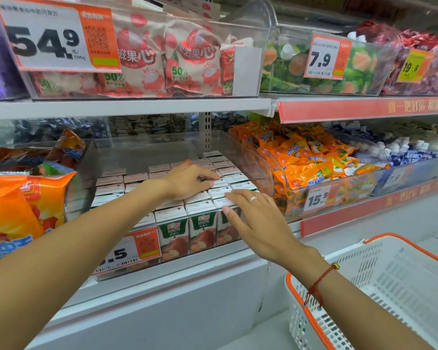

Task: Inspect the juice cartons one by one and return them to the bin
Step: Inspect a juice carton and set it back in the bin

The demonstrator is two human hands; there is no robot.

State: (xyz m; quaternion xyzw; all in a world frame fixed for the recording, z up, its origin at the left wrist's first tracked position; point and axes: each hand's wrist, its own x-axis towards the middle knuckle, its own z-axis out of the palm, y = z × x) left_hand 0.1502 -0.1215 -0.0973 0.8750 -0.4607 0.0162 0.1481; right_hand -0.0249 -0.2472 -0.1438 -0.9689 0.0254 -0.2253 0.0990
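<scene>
Several small green-and-white juice cartons [173, 229] stand packed in rows inside a clear plastic bin [248, 157] on the lower shelf. My left hand [187, 181] reaches over the rows, its fingertips on the white top of a carton [219, 183] near the right side. My right hand [257, 218] lies with straight, spread fingers on the tops of the front right cartons and over the bin's front edge. Neither hand has lifted a carton.
A white shopping basket [379, 286] with orange rim hangs at my right forearm. Orange snack packs [306, 160] fill the bin to the right, an orange bag [18, 203] the bin to the left. Lychee sweet bags [187, 59] sit on the shelf above.
</scene>
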